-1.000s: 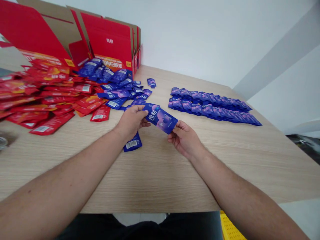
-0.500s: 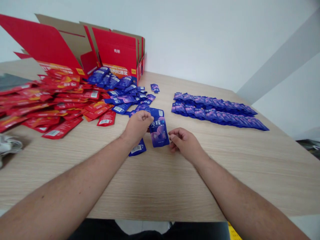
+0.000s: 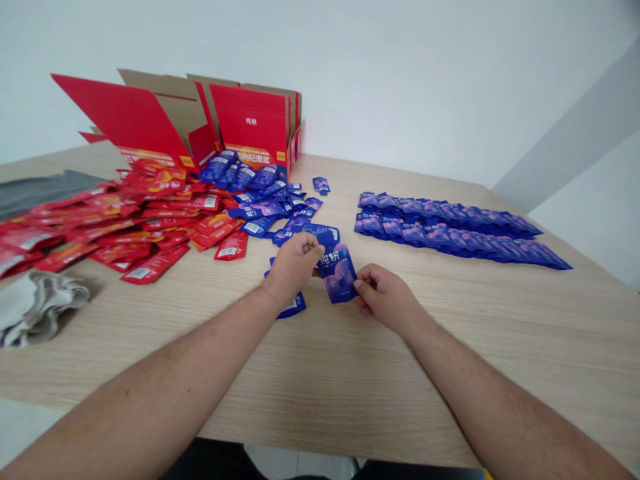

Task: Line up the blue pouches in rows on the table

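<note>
One blue-purple pouch (image 3: 337,275) btwn both hands, over the counter (image 3: 320,380): L hand (image 3: 299,260) has its grip pinched on the upper left edge, R hand (image 3: 386,298) has its grip closed on the lower right edge. Pouch is flat, approx. rectangular, smooth film w/ white print. Far right, 2 overlapping rows of blue pouches (image 3: 435,235); left, crinkly red pouches (image 3: 163,233) heaped nr stiff cardboard boxes (image 3: 253,110).

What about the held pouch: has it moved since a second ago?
Yes: judged against the blue rows, the pouch has turned, its lower end swinging down and left in the picture.
</note>
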The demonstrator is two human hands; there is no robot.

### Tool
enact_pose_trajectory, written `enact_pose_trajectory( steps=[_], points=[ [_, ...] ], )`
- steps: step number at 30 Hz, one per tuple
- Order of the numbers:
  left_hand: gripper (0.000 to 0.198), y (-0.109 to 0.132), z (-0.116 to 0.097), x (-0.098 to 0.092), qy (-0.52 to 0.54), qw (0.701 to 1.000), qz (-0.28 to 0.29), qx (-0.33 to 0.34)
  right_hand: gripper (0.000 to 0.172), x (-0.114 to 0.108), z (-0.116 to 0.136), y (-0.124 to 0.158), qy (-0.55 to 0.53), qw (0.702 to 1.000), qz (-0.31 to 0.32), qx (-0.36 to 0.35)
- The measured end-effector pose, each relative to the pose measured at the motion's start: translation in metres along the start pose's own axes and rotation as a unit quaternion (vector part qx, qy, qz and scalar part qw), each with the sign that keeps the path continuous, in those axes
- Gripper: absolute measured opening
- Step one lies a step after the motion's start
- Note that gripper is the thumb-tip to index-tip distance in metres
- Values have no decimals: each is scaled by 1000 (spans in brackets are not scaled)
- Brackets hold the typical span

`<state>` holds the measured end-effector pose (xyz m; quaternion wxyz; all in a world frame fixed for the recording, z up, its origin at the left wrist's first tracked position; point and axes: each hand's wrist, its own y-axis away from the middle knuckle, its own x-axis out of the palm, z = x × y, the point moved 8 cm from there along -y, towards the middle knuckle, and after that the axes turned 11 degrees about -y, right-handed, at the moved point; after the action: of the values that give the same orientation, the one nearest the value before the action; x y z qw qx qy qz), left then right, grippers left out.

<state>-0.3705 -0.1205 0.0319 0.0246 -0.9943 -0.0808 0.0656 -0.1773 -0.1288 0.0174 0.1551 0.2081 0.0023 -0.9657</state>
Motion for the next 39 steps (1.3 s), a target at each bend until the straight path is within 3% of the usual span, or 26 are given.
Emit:
enact_pose_trajectory(
  steps=[8,13,15,18,22,25,28,30,33,39],
  points=[
    [14,0,-8,-6,-66,998,-6,17,9,-3,12,2,37,998,22,-46],
    [15,1,-12,-10,-89,996,-1,12,9,-30,13,-2,-50,999,9,-5],
    [17,1,-14,-13,-98,995,-10,15,14,-55,4,-4,-81,997,-13,9],
    [16,3,-18,-14,-115,993,-17,15,23,-110,-15,-2,-103,992,-76,0],
    [15,7,-25,-13,-151,988,-21,16,23,-205,-51,10,-111,973,-203,13],
    [14,11,-30,-13,-180,983,-25,20,21,-283,-78,23,-111,942,-314,49],
    [14,14,-35,-11,-209,977,-34,29,23,-350,-99,30,-112,915,-382,70],
    [13,16,-38,-9,-231,972,-35,38,20,-383,-112,31,-106,902,-409,91],
    [13,17,-42,-8,-262,963,-36,54,19,-408,-130,28,-93,892,-420,139],
    [14,17,-42,-12,-287,954,-61,65,23,-411,-146,10,-91,887,-417,177]
  ],
)
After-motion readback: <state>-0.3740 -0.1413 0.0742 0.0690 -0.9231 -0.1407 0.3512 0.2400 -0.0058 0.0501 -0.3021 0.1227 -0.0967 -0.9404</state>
